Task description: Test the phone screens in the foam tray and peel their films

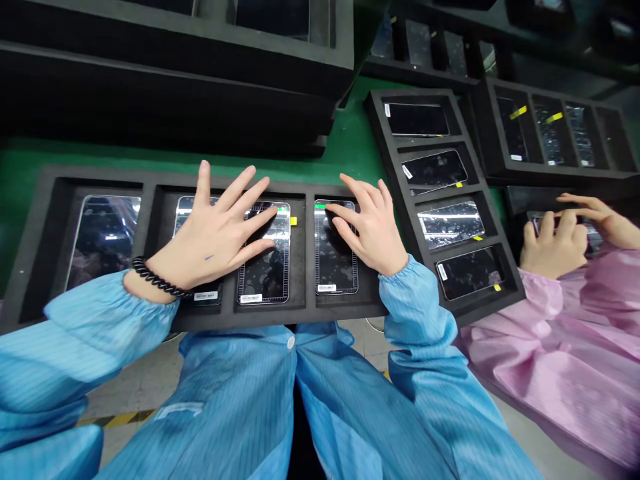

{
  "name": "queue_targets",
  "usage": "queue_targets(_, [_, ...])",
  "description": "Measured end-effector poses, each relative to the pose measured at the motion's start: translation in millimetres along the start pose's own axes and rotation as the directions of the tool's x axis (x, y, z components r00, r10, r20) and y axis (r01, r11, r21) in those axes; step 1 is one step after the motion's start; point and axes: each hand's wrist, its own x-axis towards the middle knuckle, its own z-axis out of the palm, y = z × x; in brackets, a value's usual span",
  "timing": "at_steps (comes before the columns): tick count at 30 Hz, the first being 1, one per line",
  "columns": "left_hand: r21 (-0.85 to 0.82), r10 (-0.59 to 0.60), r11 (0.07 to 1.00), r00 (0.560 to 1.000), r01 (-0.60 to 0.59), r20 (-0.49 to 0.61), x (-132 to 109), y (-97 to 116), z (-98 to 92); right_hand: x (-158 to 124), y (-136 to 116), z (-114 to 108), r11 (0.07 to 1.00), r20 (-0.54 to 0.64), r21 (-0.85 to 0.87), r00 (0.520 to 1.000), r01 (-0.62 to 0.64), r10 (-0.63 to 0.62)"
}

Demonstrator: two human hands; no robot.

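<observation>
In front of me lies a black foam tray (270, 319) whose compartments hold phone screens. My left hand (213, 233) is spread flat over the middle screens, with a fingertip at the green strip on top of one phone screen (270, 267); a yellow tab sticks out at that screen's right side. Over the rightmost phone screen (336, 260) is my right hand (373, 230), its fingers apart and one fingertip at the green strip there. Partly under my left hand is another phone screen (207, 293) with a white label. The far-left phone screen (105, 233) is untouched by either hand.
To the right, a second foam tray (450, 193) holds several screens with yellow tabs. Behind it stands another tray (555, 167). Stacked black trays (165, 100) rise at the back left on the green table (350, 133). A co-worker's hands (555, 243) work at far right.
</observation>
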Motion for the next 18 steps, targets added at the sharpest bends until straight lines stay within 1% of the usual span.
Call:
queue_targets(4, [0.000, -0.029, 1.000, 0.999, 0.029, -0.041, -11.1, -4.8, 2.2, -7.1, 6.2, -1.2, 0.999, -0.014, -0.030, 0.999, -0.041, 0.041])
queue_targets(10, [0.006, -0.105, 0.994, 0.994, 0.105, -0.023, -23.2, -3.9, -6.0, -17.1, 14.9, -1.9, 0.995, -0.078, -0.062, 0.994, -0.082, 0.077])
queue_targets(14, [0.005, -0.143, 0.990, 0.989, 0.143, -0.045, -22.2, 1.8, -6.8, -18.6, 15.6, -2.0, 0.991, -0.088, -0.062, 0.990, -0.119, 0.113])
queue_targets(18, [-0.002, -0.183, 0.983, 0.980, 0.184, -0.074, -16.3, 11.9, -2.3, -18.1, 13.2, -2.1, 0.990, -0.077, -0.059, 0.989, -0.132, 0.127])
